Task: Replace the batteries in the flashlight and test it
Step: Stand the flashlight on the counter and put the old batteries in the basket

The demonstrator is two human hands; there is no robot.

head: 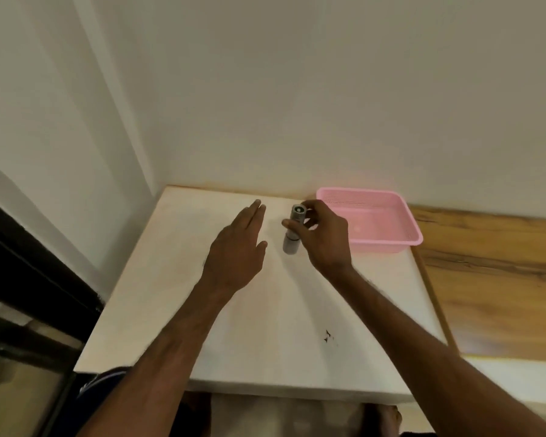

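A small silver flashlight (pixel 293 230) stands nearly upright over the far middle of the white table (pixel 202 326), its round end facing up. My right hand (pixel 323 238) grips it around the upper body with thumb and fingers. My left hand (pixel 238 247) hovers flat just left of the flashlight, fingers stretched out and holding nothing, a small gap away from it. No loose batteries are visible.
A pink plastic basket (pixel 404 225) sits at the table's far right corner, against the wall. A wooden surface (pixel 492 279) adjoins the table on the right. A small dark mark (pixel 327 336) lies on the tabletop. A dark frame borders the left side.
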